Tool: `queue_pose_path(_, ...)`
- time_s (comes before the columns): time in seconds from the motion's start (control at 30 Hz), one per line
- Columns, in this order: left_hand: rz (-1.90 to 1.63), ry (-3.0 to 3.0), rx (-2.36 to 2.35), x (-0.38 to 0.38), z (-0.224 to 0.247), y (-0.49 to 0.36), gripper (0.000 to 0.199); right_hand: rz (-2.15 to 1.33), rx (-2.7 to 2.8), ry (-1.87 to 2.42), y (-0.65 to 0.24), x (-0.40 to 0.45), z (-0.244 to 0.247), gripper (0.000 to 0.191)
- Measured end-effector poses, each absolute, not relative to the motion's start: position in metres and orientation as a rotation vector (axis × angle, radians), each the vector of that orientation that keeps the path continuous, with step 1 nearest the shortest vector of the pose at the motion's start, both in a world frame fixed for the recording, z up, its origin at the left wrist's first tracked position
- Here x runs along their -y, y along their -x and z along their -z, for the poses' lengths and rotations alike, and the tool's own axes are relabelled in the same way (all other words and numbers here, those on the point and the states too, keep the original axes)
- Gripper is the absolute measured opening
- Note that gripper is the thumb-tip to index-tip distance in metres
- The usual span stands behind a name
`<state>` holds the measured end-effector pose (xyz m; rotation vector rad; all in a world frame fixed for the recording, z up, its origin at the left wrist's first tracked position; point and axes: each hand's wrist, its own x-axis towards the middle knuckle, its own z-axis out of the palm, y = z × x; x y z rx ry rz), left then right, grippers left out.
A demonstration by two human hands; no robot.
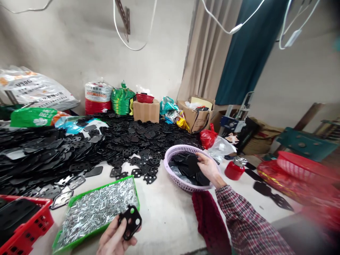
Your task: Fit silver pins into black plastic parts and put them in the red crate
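My left hand (114, 238) is low in the view, near the front of the table, and grips a black plate with round holes (130, 222) by its edge. It is just in front of a green tray (101, 189) heaped with short silver metal pins. My right hand (209, 167) reaches over the rim of a lilac plastic basket (172, 152) and holds a black plate (192, 164) upright among others in it. Some shiny pieces lie at the basket's bottom left. A large heap of black perforated plates (138, 140) covers the far table.
A red crate (26, 226) of black plates sits at the front left. A dark red knitted cloth (209, 221) lies below my right arm. To the right are a red jar (235, 168), loose black pieces and a red mesh basket (300, 168). Sacks and cardboard boxes line the wall.
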<state>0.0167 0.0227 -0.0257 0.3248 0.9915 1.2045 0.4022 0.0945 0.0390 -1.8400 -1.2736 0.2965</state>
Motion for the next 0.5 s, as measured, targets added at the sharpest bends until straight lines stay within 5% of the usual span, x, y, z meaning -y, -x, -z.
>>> queue_pose_path(0.5, -1.26, -0.582, -0.909, -0.023, -0.012, -0.019, 0.025, -0.96, 1.3, 1.217, -0.289, -0.082, -0.052, 0.025)
